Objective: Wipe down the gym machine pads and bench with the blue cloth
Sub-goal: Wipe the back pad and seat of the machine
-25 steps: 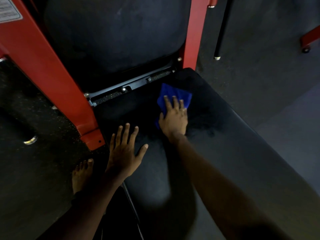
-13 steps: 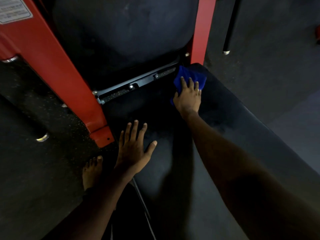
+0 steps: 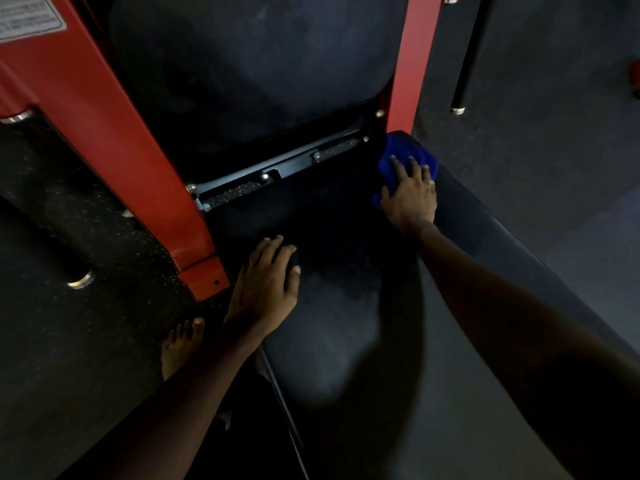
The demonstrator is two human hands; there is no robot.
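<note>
My right hand [image 3: 410, 199] presses flat, fingers straight and slightly spread, on the blue cloth [image 3: 405, 152] at the desk's [image 3: 346, 341] far right corner, just beside the red post [image 3: 412, 64]. Left hand [image 3: 266, 285] rests on the desk's left edge, fingers relaxed and close together.

- A slanted red frame post [image 3: 114, 140] stands on the left, with a white printed label [image 3: 29, 15] near its top; the text is too small to read.
- A second red upright [image 3: 412, 64] rises on the right.
- A black metal crossbar [image 3: 277, 174] with silver bolts spans between them.
- A black rod [image 3: 469, 57] with a chrome tip reaches the dark speckled rubber floor [image 3: 86, 341].
- A bare foot [image 3: 180, 344] rests on that floor.
</note>
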